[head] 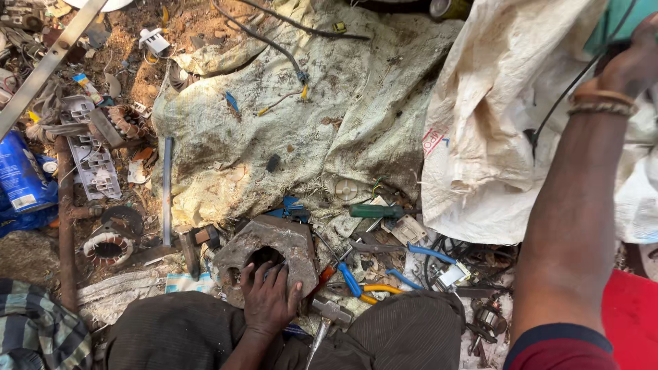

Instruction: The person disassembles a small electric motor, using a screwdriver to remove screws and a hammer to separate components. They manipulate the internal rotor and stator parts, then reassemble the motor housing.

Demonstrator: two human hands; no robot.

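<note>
While the left hand (269, 299) lies flat with spread fingers on a rusty metal block (271, 253), it closes around nothing; the block's dark hole is just above the fingertips. Right of this hand lie blue-handled pliers (351, 279), and a hammer (327, 316) is just below them, near the wrist. The right hand (634, 63), with bracelets at the wrist, is raised at the upper right against a white sack (493, 123), touching a black cable (562, 103); whether it grips the cable I cannot tell.

Left hand (269, 299) flat, fingers spread; right hand (634, 65) raised, seemingly closed
</note>
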